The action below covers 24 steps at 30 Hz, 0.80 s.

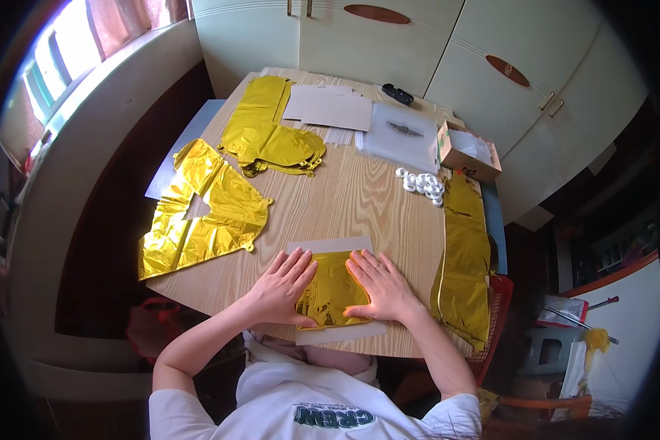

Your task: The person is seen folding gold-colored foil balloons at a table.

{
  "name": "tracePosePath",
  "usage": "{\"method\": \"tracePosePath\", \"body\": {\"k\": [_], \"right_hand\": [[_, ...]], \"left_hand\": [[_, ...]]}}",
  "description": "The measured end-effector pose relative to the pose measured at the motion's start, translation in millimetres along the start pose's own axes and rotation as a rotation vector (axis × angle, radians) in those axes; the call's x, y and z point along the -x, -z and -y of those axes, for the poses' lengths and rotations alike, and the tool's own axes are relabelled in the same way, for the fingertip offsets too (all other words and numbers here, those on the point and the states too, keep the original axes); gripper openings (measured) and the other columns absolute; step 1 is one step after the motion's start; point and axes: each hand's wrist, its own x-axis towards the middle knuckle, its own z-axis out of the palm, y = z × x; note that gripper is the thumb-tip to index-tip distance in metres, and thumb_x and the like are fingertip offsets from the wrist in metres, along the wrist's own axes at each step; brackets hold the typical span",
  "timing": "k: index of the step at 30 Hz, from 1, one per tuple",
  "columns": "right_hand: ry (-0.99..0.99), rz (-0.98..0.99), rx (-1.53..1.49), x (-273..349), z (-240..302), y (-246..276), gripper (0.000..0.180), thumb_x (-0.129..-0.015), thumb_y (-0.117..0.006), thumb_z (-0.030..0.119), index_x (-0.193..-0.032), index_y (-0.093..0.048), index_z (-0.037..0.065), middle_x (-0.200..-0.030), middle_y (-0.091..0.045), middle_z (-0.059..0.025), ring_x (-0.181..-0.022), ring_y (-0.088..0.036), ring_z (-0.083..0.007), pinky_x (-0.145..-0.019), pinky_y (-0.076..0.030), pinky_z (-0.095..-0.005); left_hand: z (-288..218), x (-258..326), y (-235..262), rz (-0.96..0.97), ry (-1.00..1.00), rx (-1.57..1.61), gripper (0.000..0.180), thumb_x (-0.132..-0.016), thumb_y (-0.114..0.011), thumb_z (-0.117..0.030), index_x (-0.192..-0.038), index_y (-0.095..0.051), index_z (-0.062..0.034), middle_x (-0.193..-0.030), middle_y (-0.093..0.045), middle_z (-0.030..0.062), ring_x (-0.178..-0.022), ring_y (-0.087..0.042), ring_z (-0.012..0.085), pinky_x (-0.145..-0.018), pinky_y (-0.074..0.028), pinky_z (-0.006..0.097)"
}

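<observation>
Left hand (280, 284) and right hand (383, 287) flat, fingers slightly fanned: we're likely smoothing gold foil (333, 290) over card (331, 244). Next probably calls for squaring edges.

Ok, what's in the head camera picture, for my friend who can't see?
A person's left hand and right hand rest spread over opposite edges of shiny gold foil, pale card showing beneath, on a wooden table. More gold foil lies on both sides; small white rings and an open box sit toward the far right.
</observation>
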Motion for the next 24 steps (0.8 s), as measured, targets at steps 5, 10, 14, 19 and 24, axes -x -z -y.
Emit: {"method": "tracePosePath", "body": {"k": [5,10,14,19,24], "right_hand": [[0.006,0.068,0.036,-1,-1,4,0.120,-0.070,-0.047,0.086,-0.152,-0.019,0.003,-0.158,-0.020,-0.0142,-0.147,-0.016,-0.0277,-0.120,-0.011,-0.0467],[0.008,0.095,0.039,-3,0,10,0.130,-0.063,-0.053,0.087,-0.152,-0.016,0.000,-0.158,-0.017,-0.0190,-0.147,-0.013,-0.0310,-0.120,-0.010,-0.0450],[0.002,0.133,0.042,-5,0,13,0.134,-0.058,-0.057,0.087,-0.151,-0.015,0.000,-0.158,-0.015,-0.0204,-0.147,-0.012,-0.0328,-0.120,-0.010,-0.0447],[-0.016,0.169,0.065,-5,0,16,0.138,-0.055,-0.061,0.086,-0.152,-0.013,0.001,-0.158,-0.012,-0.0207,-0.148,-0.009,-0.0341,-0.120,-0.009,-0.0456],[-0.008,0.189,0.079,-7,1,18,0.138,-0.055,-0.062,0.085,-0.153,-0.011,0.002,-0.158,-0.010,-0.0206,-0.148,-0.007,-0.0345,-0.120,-0.008,-0.0454]], "left_hand": [[1,3,1,0.028,0.003,-0.009,0.125,-0.064,-0.057,-0.085,-0.147,-0.027,0.0042,-0.151,-0.027,0.0280,-0.144,-0.019,0.0422,-0.116,-0.013,0.056],[1,5,4,0.043,-0.006,0.010,0.129,-0.060,-0.057,-0.087,-0.148,-0.026,0.0030,-0.152,-0.024,0.0281,-0.144,-0.018,0.0427,-0.116,-0.012,0.057],[0,6,4,0.052,0.019,0.010,0.131,-0.059,-0.058,-0.087,-0.148,-0.026,0.0029,-0.151,-0.024,0.0301,-0.144,-0.018,0.0433,-0.116,-0.012,0.057],[-2,8,7,0.057,0.060,-0.021,0.131,-0.058,-0.058,-0.088,-0.148,-0.026,0.0033,-0.151,-0.023,0.0313,-0.144,-0.018,0.0440,-0.116,-0.013,0.057],[-4,19,4,0.019,0.142,-0.041,0.116,-0.069,-0.057,-0.080,-0.147,-0.029,0.0021,-0.150,-0.027,0.0294,-0.144,-0.020,0.0396,-0.115,-0.014,0.057]]}}
